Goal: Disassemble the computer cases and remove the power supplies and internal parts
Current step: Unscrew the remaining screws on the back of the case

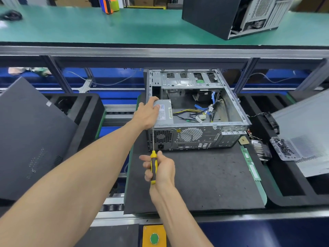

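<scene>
An open grey computer case (231,107) lies on its side on a black mat (204,180), rear panel facing me. The silver power supply (166,113) sits in its near left corner, with loose yellow, black and blue cables (197,113) beside it. My left hand (146,113) grips the power supply's left end from above. My right hand (160,168) holds a yellow-and-black screwdriver (153,163) upright, its shaft tip at the top left of the rear panel beside the power supply grille.
A dark side panel (30,139) leans at the left. At the right lie a grey perforated panel (306,132), a clear tray of screws (283,148) and memory sticks (252,166). Another case (213,16) stands on the green shelf above. A green button (154,238) sits at the front edge.
</scene>
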A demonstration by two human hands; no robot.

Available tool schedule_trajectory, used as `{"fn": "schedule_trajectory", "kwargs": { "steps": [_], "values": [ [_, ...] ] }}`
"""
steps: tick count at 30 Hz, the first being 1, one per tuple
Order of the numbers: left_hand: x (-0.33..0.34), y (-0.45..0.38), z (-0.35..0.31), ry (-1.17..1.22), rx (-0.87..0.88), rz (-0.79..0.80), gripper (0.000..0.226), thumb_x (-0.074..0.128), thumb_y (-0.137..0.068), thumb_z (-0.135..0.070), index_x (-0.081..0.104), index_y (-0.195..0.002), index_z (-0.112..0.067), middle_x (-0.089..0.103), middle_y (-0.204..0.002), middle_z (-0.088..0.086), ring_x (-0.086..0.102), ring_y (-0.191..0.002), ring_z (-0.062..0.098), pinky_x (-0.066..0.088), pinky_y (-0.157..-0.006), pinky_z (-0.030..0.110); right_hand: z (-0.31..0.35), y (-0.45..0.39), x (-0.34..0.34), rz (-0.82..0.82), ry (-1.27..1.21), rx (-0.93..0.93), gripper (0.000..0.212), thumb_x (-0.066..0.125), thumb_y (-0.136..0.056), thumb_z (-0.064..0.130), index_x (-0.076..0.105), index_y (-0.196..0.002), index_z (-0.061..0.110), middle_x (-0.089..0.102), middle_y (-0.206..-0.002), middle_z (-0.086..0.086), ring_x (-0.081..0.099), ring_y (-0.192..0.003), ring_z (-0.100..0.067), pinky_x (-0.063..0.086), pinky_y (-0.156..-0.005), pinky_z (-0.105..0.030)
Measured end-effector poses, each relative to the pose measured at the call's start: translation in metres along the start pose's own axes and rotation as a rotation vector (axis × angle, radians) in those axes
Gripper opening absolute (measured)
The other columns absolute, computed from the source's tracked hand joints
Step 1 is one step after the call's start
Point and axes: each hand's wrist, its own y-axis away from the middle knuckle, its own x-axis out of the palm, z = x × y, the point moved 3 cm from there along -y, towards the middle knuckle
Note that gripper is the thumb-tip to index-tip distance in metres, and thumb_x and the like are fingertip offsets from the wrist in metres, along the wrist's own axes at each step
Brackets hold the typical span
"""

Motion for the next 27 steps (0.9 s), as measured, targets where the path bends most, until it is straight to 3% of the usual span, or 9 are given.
{"fn": "schedule_trajectory", "kwargs": {
  "steps": [5, 9, 11, 13, 15, 19, 22, 24, 27],
  "values": [
    [0.0015, -0.0023, 0.0018, -0.007, 0.001, -0.004, 0.042, 0.024, -0.107, -0.037, 0.028, -0.149, -0.036, 0.048, -0.12, 0.02, 0.048, -0.101, 0.035, 0.043, -0.094, 0.046, -0.0043, 0.0005, -0.0038, 0.005, -0.015, -0.003, 0.035, 0.059, -0.101, 0.027, 0.068, -0.076, 0.004, 0.059, -0.055, -0.001, 0.042, -0.042, -0.01, 0.03, -0.04, -0.02],
    [0.0023, -0.0025, 0.0021, -0.002, 0.008, -0.006, 0.042, 0.024, -0.107, -0.037, 0.028, -0.148, -0.036, 0.049, -0.12, 0.019, 0.047, -0.103, 0.034, 0.042, -0.094, 0.045, -0.0061, 0.0042, -0.0038, 0.004, 0.013, -0.08, 0.018, 0.078, -0.087, 0.019, 0.067, -0.083, 0.005, 0.063, -0.066, -0.006, 0.046, -0.046, -0.012, 0.024, -0.037, -0.021],
    [0.0021, -0.0024, 0.0023, -0.001, 0.006, -0.007, 0.042, 0.024, -0.107, -0.037, 0.028, -0.149, -0.036, 0.048, -0.121, 0.019, 0.048, -0.102, 0.035, 0.043, -0.096, 0.047, -0.004, 0.0045, -0.0027, 0.024, 0.025, -0.065, 0.025, 0.073, -0.092, 0.029, 0.065, -0.089, 0.005, 0.065, -0.068, -0.007, 0.044, -0.045, -0.012, 0.022, -0.036, -0.021],
    [0.0019, -0.0027, 0.0023, -0.004, 0.004, -0.007, 0.042, 0.024, -0.107, -0.038, 0.028, -0.149, -0.036, 0.048, -0.121, 0.019, 0.049, -0.102, 0.035, 0.043, -0.098, 0.048, -0.0016, 0.0041, -0.0031, 0.046, 0.0, -0.005, 0.038, 0.053, -0.103, 0.039, 0.064, -0.094, 0.004, 0.07, -0.069, -0.011, 0.043, -0.043, -0.012, 0.022, -0.034, -0.02],
    [0.0015, -0.003, 0.0026, -0.005, 0.002, -0.004, 0.042, 0.024, -0.107, -0.038, 0.028, -0.149, -0.036, 0.048, -0.122, 0.02, 0.049, -0.103, 0.036, 0.043, -0.098, 0.048, -0.0012, 0.0029, -0.0057, 0.04, -0.004, 0.018, 0.045, 0.041, -0.108, 0.035, 0.065, -0.091, 0.001, 0.071, -0.071, -0.014, 0.045, -0.042, -0.012, 0.023, -0.034, -0.02],
    [0.0018, -0.0036, 0.0028, -0.006, 0.0, 0.0, 0.042, 0.024, -0.107, -0.037, 0.028, -0.148, -0.036, 0.048, -0.121, 0.02, 0.049, -0.103, 0.037, 0.044, -0.094, 0.046, -0.0032, 0.0059, -0.0074, 0.049, 0.001, -0.017, 0.027, 0.063, -0.1, 0.028, 0.064, -0.092, 0.002, 0.071, -0.072, -0.01, 0.05, -0.045, -0.014, 0.025, -0.035, -0.021],
    [0.0017, -0.0031, 0.0025, 0.0, 0.0, 0.0, 0.042, 0.024, -0.107, -0.038, 0.028, -0.148, -0.036, 0.047, -0.122, 0.02, 0.049, -0.103, 0.037, 0.043, -0.092, 0.044, -0.0026, 0.0062, -0.0069, 0.057, 0.016, -0.071, 0.029, 0.076, -0.089, 0.022, 0.061, -0.104, 0.002, 0.067, -0.071, -0.009, 0.047, -0.045, -0.013, 0.024, -0.034, -0.02],
    [0.0016, -0.0022, 0.0023, -0.001, 0.002, -0.004, 0.042, 0.024, -0.107, -0.038, 0.028, -0.148, -0.036, 0.046, -0.123, 0.019, 0.05, -0.102, 0.037, 0.044, -0.096, 0.047, -0.001, 0.005, -0.0055, 0.071, 0.017, -0.058, 0.029, 0.073, -0.092, 0.027, 0.059, -0.105, 0.006, 0.066, -0.069, -0.01, 0.042, -0.043, -0.013, 0.022, -0.034, -0.019],
    [0.0014, -0.0009, 0.0023, 0.008, -0.002, -0.002, 0.042, 0.024, -0.107, -0.04, 0.028, -0.148, -0.037, 0.044, -0.124, 0.019, 0.052, -0.101, 0.04, 0.047, -0.098, 0.051, 0.0008, 0.0024, -0.0057, 0.074, 0.002, 0.021, 0.039, 0.047, -0.106, 0.039, 0.062, -0.099, 0.004, 0.069, -0.066, -0.013, 0.042, -0.039, -0.013, 0.021, -0.032, -0.018]
  ]
}}
